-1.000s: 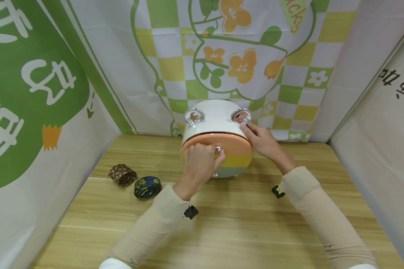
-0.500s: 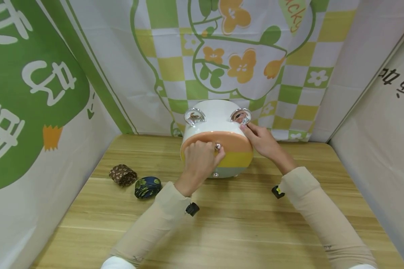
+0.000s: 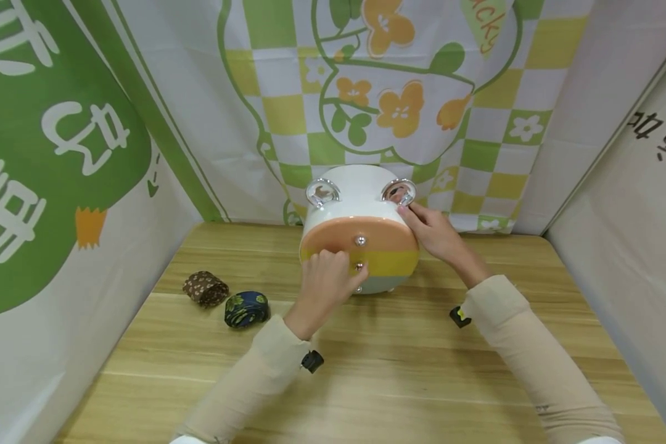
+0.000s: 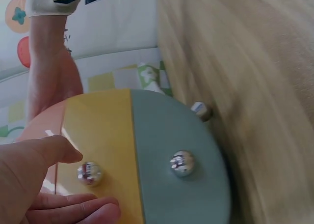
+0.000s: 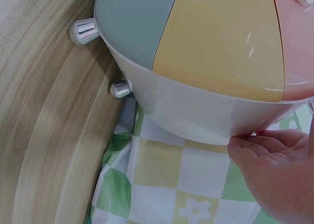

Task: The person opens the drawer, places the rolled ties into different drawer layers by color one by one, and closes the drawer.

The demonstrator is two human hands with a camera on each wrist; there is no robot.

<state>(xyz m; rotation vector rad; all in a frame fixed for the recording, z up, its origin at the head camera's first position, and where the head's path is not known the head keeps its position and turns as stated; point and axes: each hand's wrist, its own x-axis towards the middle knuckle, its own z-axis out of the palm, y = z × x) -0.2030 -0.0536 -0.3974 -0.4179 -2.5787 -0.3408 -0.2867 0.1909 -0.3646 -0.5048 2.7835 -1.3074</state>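
Head view: L hand (image 3: 324, 280) at the yellow drawer (image 3: 385, 262) of the white drawer box (image 3: 355, 191), thumb + fingers closing round its silver knob (image 3: 359, 266); R hand (image 3: 435, 234) rests w/ relaxed fingers on the box's upper right side, two rolled ties (image 3: 246, 308) lie on the table (image 3: 422, 382) well left of L hand. L wrist view: knob (image 4: 89, 172) sits between thumb (image 4: 44, 153) and fingers, contact not clear, so grip can't be confirmed; grey-blue drawer (image 4: 167, 130) just beyond. R wrist view: R hand (image 5: 274, 170) lies loose against the box wall (image 5: 196, 111), gripping nothing.

Pale wooden worktop (image 3: 399, 382) boxed in by printed cloth walls.
The back cloth (image 3: 477, 123) shows green and yellow checks with orange flowers; the left cloth (image 3: 61, 154) bears white characters on green; the right wall (image 3: 633, 203) is white with dark characters. Light is even.
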